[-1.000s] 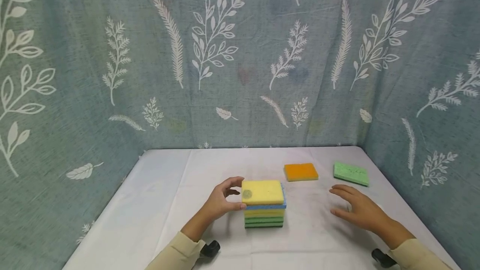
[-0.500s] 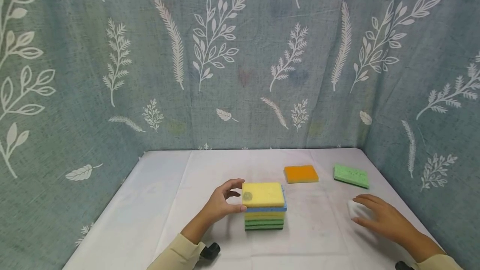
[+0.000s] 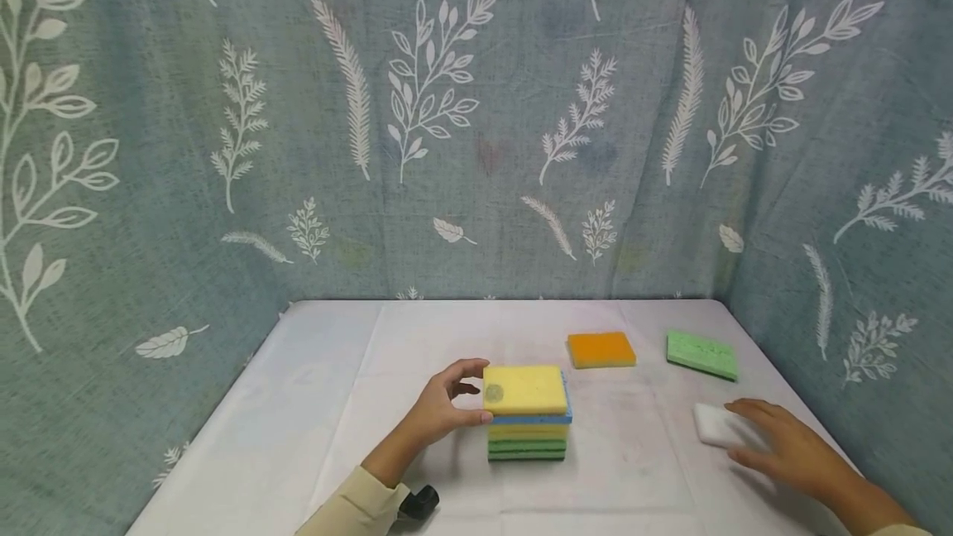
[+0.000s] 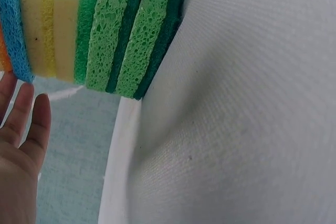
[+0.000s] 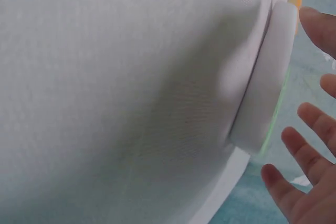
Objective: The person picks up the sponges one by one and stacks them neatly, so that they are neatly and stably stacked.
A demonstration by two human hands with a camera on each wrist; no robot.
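Note:
A stack of sponges (image 3: 527, 443) stands at the middle of the table, with a yellow sponge (image 3: 527, 390) on top and a blue layer (image 3: 532, 419) just below it. My left hand (image 3: 435, 410) holds the stack's upper left side, thumb at the near corner and fingers at the far one. Lower down, the left wrist view shows cream and green sponge layers (image 4: 110, 30). At the right, my right hand (image 3: 789, 447) hovers over a white sponge (image 3: 716, 426). In the right wrist view its fingers are spread and apart from that white sponge (image 5: 265, 82).
Behind the stack, to the right, an orange sponge (image 3: 601, 350) lies flat on the white-covered table (image 3: 357, 453). A green sponge (image 3: 701, 354) lies farther right, near the table's right edge. Leaf-patterned curtains (image 3: 491, 147) enclose the back and both sides.
My right hand has moved right and toward me, from beside the green sponge, and the white sponge shows near it. My left hand has kept its place at the stack.

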